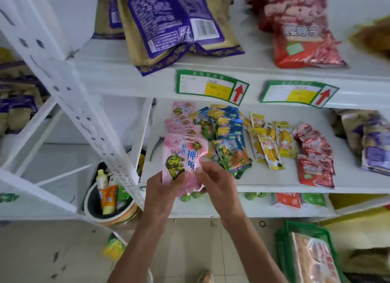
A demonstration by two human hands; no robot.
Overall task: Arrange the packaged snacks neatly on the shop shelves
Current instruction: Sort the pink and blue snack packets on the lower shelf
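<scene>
**Pink packet in both hands, pink row waiting at 12 o'clock**

Left hand point(163, 184) grips the lower left of the pink packet point(182, 160), thumb over the front. Right hand point(215, 182) pinches its right edge and lower corner, fingers curled round the foil. Both grasping, neither free. The packet is held upright at the front lip of the middle shelf point(274, 180), long axis running 6 to 12 o'clock, printed face toward the camera, slightly crumpled at the right edge.

Key relation: the pink row point(181, 122) lies directly beyond the held packet at 12 o'clock, overlapped like shingles toward the back of the shelf, same long axis as the held one. The held packet hides the front of that row. The left hand sits more in line with the row, the right slightly off to 3 o'clock. Judgement: the next move is a short forward lay-down onto the front of the row, no turning needed.

At 1 o'clock, touching the pink row, a row of blue packets point(229, 141). Further toward 2 o'clock, yellow packets point(269, 143), looser and fanned. At 3 o'clock, red packets point(314, 156), stacked.

The shelf is flat white board; bare space at 10 o'clock left of the pink row. Risk: slick foil may slide on the pile.

Upper shelf at 12 o'clock holds a large tan and purple bag point(175, 27) and a red bag point(301, 31). A bucket point(109, 206) with bottles sits at 9 o'clock on the floor.
</scene>
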